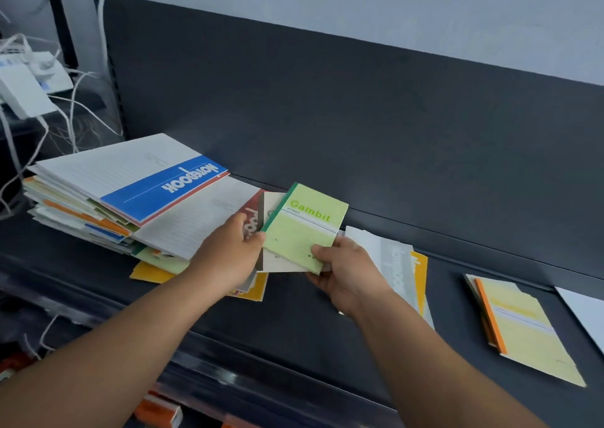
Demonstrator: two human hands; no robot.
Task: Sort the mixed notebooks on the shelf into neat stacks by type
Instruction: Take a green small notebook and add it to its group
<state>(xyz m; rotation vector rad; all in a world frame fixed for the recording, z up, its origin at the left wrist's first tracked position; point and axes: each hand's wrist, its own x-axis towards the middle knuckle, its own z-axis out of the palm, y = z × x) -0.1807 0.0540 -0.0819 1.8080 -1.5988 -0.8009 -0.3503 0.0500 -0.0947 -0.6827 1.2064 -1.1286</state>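
Note:
A small green "Gambit" notebook (305, 228) is held above the dark shelf (294, 310) at the centre. My right hand (343, 270) pinches its lower right corner. My left hand (233, 251) grips its left edge together with a beige notebook (273, 208) and a dark red one (251, 220) fanned behind it. On the left lies a messy pile topped by a large white and blue "Notebook" book (153, 175). Two white and orange notebooks (402, 270) lie under my right wrist. A small stack with a pale yellow, orange-spined notebook (519, 326) on top sits at the right.
The shelf's dark back panel (359, 107) rises right behind the notebooks. White cables and power adapters (29, 81) hang at the far left. A white sheet edge (588, 316) shows at the far right. Orange items (157, 413) sit on a lower shelf.

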